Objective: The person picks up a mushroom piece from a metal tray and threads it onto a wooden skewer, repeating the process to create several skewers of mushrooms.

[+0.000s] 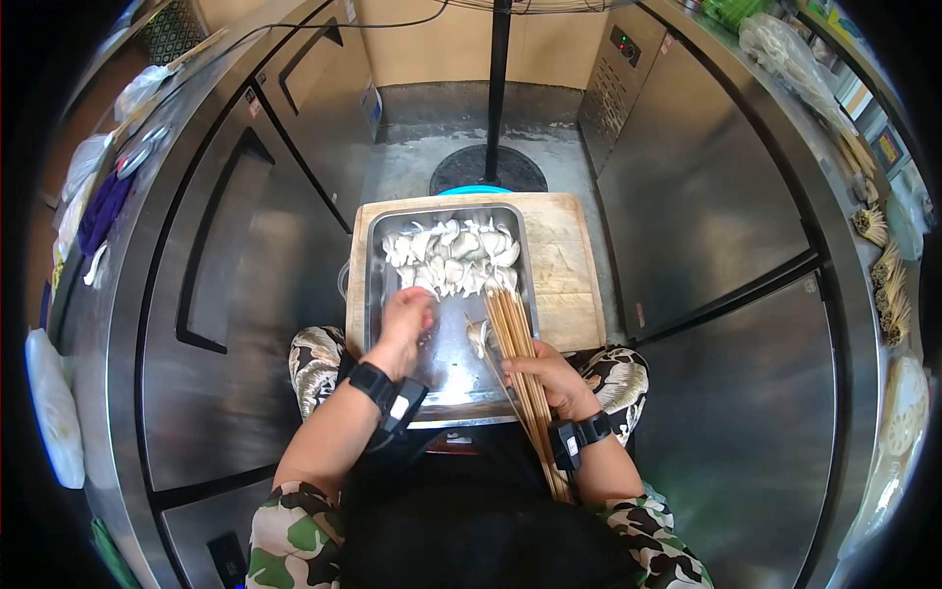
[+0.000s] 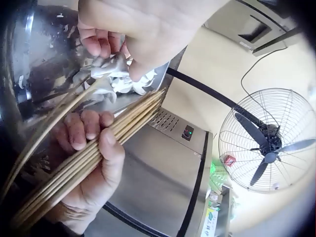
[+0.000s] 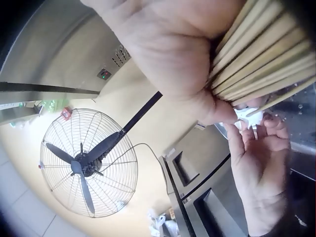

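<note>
A shallow metal tray holds a heap of pale oyster mushrooms in its far half. My left hand hovers over the tray at the heap's near edge, fingers bent; whether it pinches a piece I cannot tell. In the left wrist view its fingertips overlap white mushroom pieces. My right hand grips a thick bundle of bamboo skewers over the tray's near right side. One skewer angles away from the bundle, with a mushroom piece near its tip.
The tray sits on a wooden board before my knees. Steel cabinets stand on both sides, bags and bundled sticks on their tops. A standing fan, its pole and round base are beyond the board.
</note>
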The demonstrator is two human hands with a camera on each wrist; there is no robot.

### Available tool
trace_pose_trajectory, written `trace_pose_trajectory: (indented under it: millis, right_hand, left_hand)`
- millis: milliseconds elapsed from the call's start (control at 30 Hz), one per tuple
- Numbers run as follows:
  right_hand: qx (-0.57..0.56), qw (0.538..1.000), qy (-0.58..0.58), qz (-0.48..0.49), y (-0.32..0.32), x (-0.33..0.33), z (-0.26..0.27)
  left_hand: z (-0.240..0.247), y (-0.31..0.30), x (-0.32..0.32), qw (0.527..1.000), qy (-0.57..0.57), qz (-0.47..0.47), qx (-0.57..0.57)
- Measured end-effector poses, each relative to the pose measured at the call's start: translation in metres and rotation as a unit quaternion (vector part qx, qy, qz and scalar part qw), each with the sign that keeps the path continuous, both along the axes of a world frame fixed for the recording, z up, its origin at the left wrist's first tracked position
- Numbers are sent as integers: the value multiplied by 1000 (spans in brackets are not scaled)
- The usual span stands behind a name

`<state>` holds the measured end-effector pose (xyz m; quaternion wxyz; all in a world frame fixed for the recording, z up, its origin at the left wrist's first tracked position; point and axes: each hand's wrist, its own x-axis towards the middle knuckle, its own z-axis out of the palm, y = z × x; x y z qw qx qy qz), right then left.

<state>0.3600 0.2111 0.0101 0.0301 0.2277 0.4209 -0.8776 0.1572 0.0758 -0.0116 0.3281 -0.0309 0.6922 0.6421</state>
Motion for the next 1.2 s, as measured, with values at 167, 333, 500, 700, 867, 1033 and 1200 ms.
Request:
trace_pose_trajectory:
  millis: [167,333,500,700,867,1033,1200]
  right_hand:
    - [-8,1000,4,-13,1,0,-2]
    - [-11,1000,-3,-10,3,3,-5]
    - [-17,1000,-3,-26,2,2,-6]
    - [2,1000,6,-21,1,-1,-4]
    - [32,999,26,5,1,-2,-5]
    - [26,999,45,12,0,-3,-7]
    - [17,999,43,28,0,-2,1]
  left_hand:
    - [-44,1,-74,998,25,44,-31]
    - [-59,9,-89,936,238,-34,-258]
    - [-42,6,-85,872,365,-63,-320]
    - [-32,-11,-81,949,305,1,-80]
    - [10,-17,-50,997,36,15,63]
    - [26,-7,-20,984,-100,6,148]
    - [37,2,-2,974,-146,-50,163]
